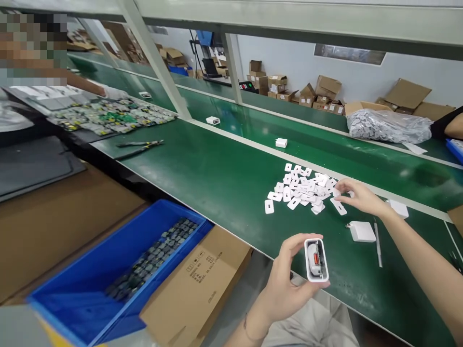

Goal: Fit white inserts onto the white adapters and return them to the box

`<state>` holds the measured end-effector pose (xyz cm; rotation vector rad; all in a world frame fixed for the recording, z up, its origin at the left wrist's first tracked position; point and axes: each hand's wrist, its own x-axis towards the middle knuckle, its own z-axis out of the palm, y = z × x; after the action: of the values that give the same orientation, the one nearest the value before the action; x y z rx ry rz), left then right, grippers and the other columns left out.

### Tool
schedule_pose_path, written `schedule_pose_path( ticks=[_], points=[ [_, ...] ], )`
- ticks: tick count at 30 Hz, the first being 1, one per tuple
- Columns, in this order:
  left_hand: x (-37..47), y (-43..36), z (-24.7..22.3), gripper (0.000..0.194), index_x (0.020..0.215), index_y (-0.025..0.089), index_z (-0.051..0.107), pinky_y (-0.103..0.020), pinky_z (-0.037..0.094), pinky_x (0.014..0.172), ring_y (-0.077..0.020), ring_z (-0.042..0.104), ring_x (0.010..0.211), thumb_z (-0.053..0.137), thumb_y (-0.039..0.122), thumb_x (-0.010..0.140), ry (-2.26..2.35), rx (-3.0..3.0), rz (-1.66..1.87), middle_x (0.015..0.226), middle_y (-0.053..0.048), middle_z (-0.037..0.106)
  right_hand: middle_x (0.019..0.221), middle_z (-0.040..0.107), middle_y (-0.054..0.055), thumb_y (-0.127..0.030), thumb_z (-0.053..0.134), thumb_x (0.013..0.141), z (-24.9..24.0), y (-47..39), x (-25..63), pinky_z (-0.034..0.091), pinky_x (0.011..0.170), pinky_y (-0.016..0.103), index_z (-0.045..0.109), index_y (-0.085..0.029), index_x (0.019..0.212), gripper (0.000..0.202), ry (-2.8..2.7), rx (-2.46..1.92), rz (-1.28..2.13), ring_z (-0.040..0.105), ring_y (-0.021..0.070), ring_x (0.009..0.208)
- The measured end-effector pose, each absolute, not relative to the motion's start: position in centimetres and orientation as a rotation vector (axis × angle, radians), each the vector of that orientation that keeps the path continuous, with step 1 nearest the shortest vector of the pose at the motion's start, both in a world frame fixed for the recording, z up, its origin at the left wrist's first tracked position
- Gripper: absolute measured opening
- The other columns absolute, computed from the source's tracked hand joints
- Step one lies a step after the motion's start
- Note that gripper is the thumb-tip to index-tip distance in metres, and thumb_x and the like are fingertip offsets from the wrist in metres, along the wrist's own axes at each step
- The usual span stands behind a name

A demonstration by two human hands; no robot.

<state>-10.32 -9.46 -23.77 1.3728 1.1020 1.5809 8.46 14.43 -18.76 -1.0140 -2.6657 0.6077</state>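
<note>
My left hand (285,279) grips a white charger housing (307,260) by its two ends, just past the table's front edge. Its open face is turned up towards me, and inside show a circuit board and a red-orange USB port. My right hand (356,196) is at the right side of a loose pile of white slotted cover plates (306,188). Thumb and fingers there close on a small white cover plate (336,192), partly hidden by the fingertips. A closed white charger (362,232) lies below my right hand, beside a thin metal pen-like tool (378,243).
White chargers (281,143) stand along the green conveyor belt (249,127) behind a pale rail. Cutters (139,147) lie on the left of the green table. A blue bin (90,270) of dark parts and a carton (198,284) stand in front. A co-worker's gloved hand (115,93) is over circuit boards, far left.
</note>
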Motion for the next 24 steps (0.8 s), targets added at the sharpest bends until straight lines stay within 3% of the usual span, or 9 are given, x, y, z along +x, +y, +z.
schedule_pose_path(
  ticks=[4,8,14,18,24],
  points=[
    [-10.8,-9.2,-23.6,0.059,0.127,0.021,0.058,-0.036,0.051,0.091,-0.0275,0.062,0.107,0.068,0.054,0.079,0.894,1.220,1.512,0.120,-0.013,0.064,0.102,0.067,0.006,-0.046,0.067,0.085,-14.6,7.0,7.7,0.056,0.077,0.032,0.066,-0.024,0.104,0.029,-2.558,-0.589,0.907,0.065,0.0203,0.090],
    [-10.6,-8.7,-23.6,0.051,0.118,0.022,0.066,-0.033,0.050,0.085,-0.0258,0.062,0.102,0.065,0.056,0.081,0.739,1.157,1.472,0.115,-0.010,0.065,0.104,0.063,0.005,-0.037,0.064,0.090,-12.2,2.7,7.5,0.054,0.073,0.026,0.065,-0.026,0.111,0.025,-2.727,-0.309,1.025,0.062,0.0153,0.086],
    [-9.7,-9.1,-24.0,0.043,0.115,0.025,0.054,-0.027,0.046,0.076,-0.0195,0.063,0.089,0.069,0.049,0.082,0.559,0.999,1.415,0.100,-0.006,0.071,0.103,0.059,0.008,-0.035,0.064,0.090,-13.0,1.8,8.0,0.051,0.068,0.024,0.065,-0.019,0.111,0.026,-2.702,-0.249,1.090,0.059,0.0138,0.084],
    [-9.4,-9.4,-24.1,0.043,0.112,0.025,0.051,-0.027,0.045,0.076,-0.0188,0.062,0.091,0.070,0.048,0.081,0.556,1.015,1.426,0.107,-0.007,0.069,0.098,0.058,0.006,-0.031,0.067,0.088,-13.6,1.5,8.0,0.048,0.061,0.021,0.065,-0.019,0.110,0.025,-2.614,-0.221,1.113,0.056,0.0115,0.078],
    [-9.0,-9.5,-24.0,0.035,0.117,0.030,0.049,-0.029,0.046,0.082,-0.0182,0.062,0.097,0.065,0.041,0.087,0.573,1.083,1.444,0.110,-0.004,0.066,0.099,0.058,0.006,-0.029,0.067,0.089,-13.7,0.9,8.0,0.050,0.076,0.026,0.066,-0.019,0.109,0.022,-2.610,-0.156,1.020,0.057,0.0136,0.087]
  ],
)
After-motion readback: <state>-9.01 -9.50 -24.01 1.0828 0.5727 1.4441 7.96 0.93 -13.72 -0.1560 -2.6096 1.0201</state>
